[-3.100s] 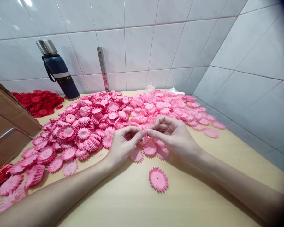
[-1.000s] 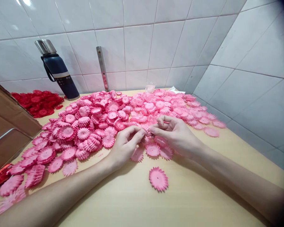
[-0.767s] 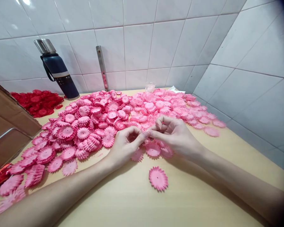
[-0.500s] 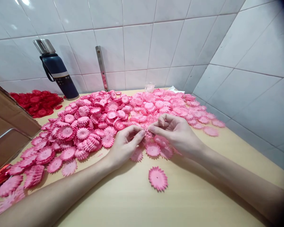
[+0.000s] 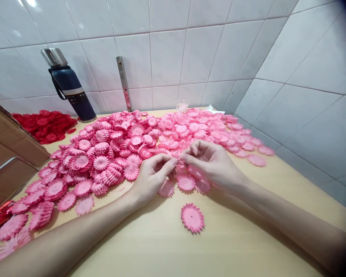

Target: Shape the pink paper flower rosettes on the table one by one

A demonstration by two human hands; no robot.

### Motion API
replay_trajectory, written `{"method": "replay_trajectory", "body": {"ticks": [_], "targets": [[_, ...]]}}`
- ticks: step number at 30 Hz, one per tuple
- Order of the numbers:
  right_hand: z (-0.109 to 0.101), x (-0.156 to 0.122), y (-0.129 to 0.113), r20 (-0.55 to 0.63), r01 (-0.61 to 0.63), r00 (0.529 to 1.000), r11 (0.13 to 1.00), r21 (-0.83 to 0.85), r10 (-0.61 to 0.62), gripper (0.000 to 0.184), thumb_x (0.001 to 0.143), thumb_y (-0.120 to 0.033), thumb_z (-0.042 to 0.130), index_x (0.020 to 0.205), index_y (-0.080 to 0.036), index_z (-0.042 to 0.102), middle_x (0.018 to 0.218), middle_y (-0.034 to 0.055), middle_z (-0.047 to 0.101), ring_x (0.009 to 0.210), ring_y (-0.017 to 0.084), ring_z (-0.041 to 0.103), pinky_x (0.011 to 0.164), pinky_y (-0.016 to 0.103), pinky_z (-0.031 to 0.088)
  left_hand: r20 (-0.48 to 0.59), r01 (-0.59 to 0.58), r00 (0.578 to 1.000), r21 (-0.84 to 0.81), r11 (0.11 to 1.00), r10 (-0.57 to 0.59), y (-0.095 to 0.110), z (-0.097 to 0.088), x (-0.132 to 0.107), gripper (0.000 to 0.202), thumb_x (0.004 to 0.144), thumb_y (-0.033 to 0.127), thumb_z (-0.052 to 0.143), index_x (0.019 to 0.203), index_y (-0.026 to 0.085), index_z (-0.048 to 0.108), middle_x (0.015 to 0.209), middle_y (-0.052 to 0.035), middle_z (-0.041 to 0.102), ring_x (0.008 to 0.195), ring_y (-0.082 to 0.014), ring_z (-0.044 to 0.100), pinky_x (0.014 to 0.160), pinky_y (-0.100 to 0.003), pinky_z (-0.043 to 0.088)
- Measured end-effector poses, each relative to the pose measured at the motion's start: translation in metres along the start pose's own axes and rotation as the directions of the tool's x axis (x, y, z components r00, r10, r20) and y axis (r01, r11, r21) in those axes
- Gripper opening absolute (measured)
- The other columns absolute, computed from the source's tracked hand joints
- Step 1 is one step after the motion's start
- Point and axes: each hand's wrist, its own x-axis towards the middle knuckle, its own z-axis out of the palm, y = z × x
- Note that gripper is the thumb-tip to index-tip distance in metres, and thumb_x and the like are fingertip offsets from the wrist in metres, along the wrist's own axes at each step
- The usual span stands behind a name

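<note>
My left hand (image 5: pixel 155 175) is closed in a pinch, thumb against the curled fingers, at the front edge of a heap of pink scalloped flower-petal discs (image 5: pixel 103 163). Close on its right, my right hand (image 5: pixel 212 163) pinches too, its fingertips almost meeting the left ones. Whatever sits between the fingertips is too small to make out against the pink behind. Just below the hands lie a few loose discs (image 5: pixel 186 182). Nearer to me, a single pink petal disc (image 5: pixel 192 218) with a dark hole in its middle lies flat on the table.
A dark blue flask (image 5: pixel 72 92) stands at the back left beside a pile of red petal discs (image 5: pixel 44 125). A cardboard box (image 5: pixel 11 154) borders the left side. A small clear cup (image 5: pixel 182 106) is behind the heap, and tiled walls (image 5: pixel 170 54) close off the back and right.
Both hands hold nearly the same pose and place. The fingertips have shifted only slightly, and the discs on the table have not moved.
</note>
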Motion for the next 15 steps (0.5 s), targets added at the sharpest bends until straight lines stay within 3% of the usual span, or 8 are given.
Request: {"method": "replay_trajectory", "body": {"ticks": [8,15], "targets": [[0.0025,-0.0040,-0.0030,0.058,-0.047,0.997,0.999,0.009,0.046,0.037,0.066,-0.037,0.078,0.067,-0.020,0.045,0.067,0.0001,0.060,0.061,0.013,0.058,0.051,0.024,0.048,0.011,-0.001,1.000,-0.017,1.000,0.001,-0.0069,0.0008,0.0019,0.025,0.077,0.037,0.066,0.078,0.012,0.060,0.076,-0.0035,0.060,0.069,-0.0130,0.056,0.065,-0.025,0.047],[-0.0005,-0.0014,-0.0024,0.009,-0.031,0.999,0.999,0.010,0.031,0.040,0.065,-0.039,0.079,0.066,-0.020,0.043,0.066,-0.0012,0.057,0.062,0.012,0.055,0.056,0.025,0.047,0.012,0.027,1.000,-0.043,0.999,-0.026,-0.0039,0.0008,0.0021,0.020,0.082,0.032,0.061,0.083,0.012,0.062,0.071,-0.0021,0.059,0.063,-0.0107,0.053,0.059,-0.022,0.044]]}}
